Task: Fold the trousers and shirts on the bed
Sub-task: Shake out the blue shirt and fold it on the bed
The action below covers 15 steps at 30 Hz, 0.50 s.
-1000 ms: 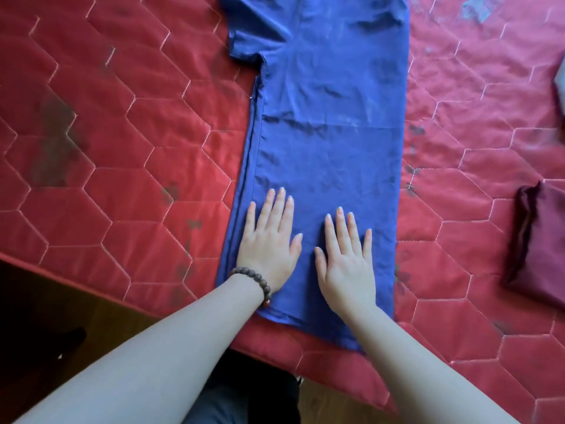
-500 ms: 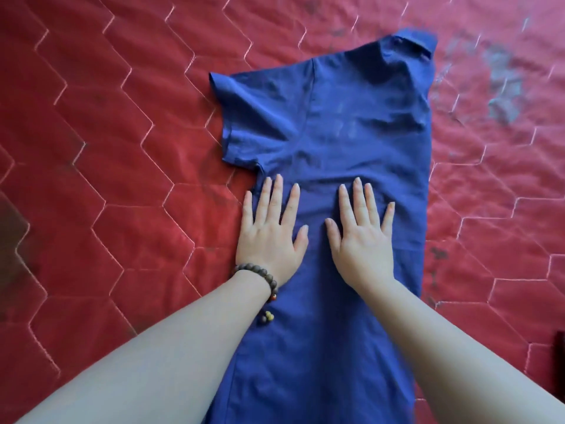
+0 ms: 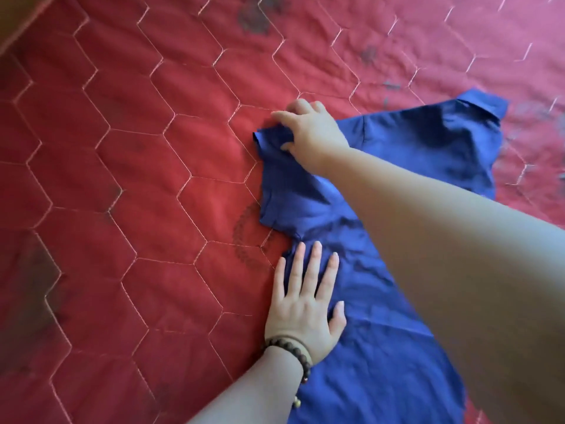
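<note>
A blue shirt lies folded lengthwise on the red quilted bedspread, collar at the far right. Its short sleeve sticks out to the left. My right hand reaches across and grips the outer end of that sleeve, bunching the cloth. My left hand, with a bead bracelet at the wrist, lies flat with straight fingers on the shirt's left edge just below the sleeve. My right forearm hides much of the shirt's body.
The red bedspread with hexagon stitching spreads to the left and far side. A strip of brown floor or frame shows at the top left corner.
My right hand left the shirt's body and reached up left to take hold of the sleeve's end. My left hand stayed flat on the shirt's left edge below the sleeve.
</note>
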Available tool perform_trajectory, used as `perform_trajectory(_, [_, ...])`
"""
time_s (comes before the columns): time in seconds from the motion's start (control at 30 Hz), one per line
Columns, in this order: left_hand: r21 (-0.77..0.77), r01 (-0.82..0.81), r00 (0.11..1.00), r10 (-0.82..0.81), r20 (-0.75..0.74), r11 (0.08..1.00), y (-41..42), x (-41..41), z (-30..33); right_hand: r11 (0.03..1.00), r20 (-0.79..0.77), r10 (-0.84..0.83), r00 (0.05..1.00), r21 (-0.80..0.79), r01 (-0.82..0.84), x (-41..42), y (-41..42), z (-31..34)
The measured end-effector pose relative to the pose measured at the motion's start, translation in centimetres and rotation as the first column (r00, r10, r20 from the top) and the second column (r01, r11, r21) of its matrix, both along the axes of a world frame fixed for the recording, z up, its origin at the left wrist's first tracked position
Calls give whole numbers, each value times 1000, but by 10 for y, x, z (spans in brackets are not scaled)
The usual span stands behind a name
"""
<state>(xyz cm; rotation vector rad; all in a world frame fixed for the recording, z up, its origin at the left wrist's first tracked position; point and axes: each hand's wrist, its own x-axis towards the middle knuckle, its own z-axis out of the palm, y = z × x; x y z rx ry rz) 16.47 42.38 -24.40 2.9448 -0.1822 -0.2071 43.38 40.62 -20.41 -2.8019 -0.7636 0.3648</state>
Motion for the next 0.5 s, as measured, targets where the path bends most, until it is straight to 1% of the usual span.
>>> perform_trajectory(0.07, [1, -6, 1000, 6, 0, 1000, 1, 1, 0, 997, -8, -2, 1000, -77, 2, 7, 5, 3])
perform_trajectory(0.1, [-1, -10, 1000, 10, -1, 1000, 1, 1, 0, 995, -20, 6, 1000, -95, -8, 8, 5, 5])
perform_trajectory(0.13, [-5, -13, 1000, 13, -3, 1000, 1, 1, 1, 997, -34, 10, 999, -77, -13, 7, 2, 9])
perform_trajectory(0.2, [-6, -13, 1000, 13, -4, 1000, 1, 0, 1, 999, -67, -2, 998, 52, 5, 3, -13, 23])
perform_trajectory(0.27, [-3, -8, 1000, 8, -1, 1000, 2, 0, 1, 977, -76, -9, 997, 213, 25, -7, -37, 40])
perform_trajectory(0.33, [-2, -5, 1000, 5, 1, 1000, 2, 0, 2, 952, -81, -7, 997, 306, 32, -22, -68, 56])
perform_trajectory(0.43, [9, 1, 1000, -1, -7, 1000, 2, 0, 4, 938, -119, -28, 992, 341, 67, -51, -119, 66])
perform_trajectory(0.5, [13, 1, 1000, -1, -5, 1000, 2, 1, 4, 951, -164, -75, 984, 286, 120, -70, -149, 60])
